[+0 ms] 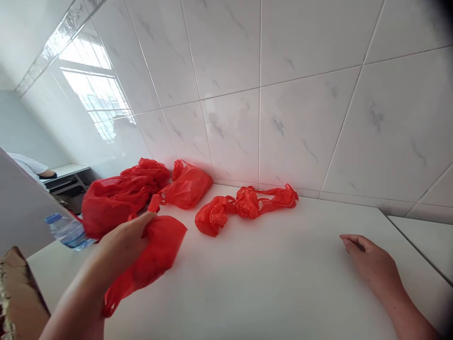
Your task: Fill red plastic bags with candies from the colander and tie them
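The 2 bare forearms enter from the lower corners and stand well apart. The left forearm [79, 293] slants up and to the right, its wrist [108, 252] nearly in line with it. The left hand [129, 236] is in a closed grip, its back turned upward, its fingers bent downward with their tips hidden. The right forearm [412, 309] slants up and to the left. The right hand [375, 262] is loosely curled, its thumb and index finger converging at the tips around a small dark hollow; the other 3 fingers are hidden.
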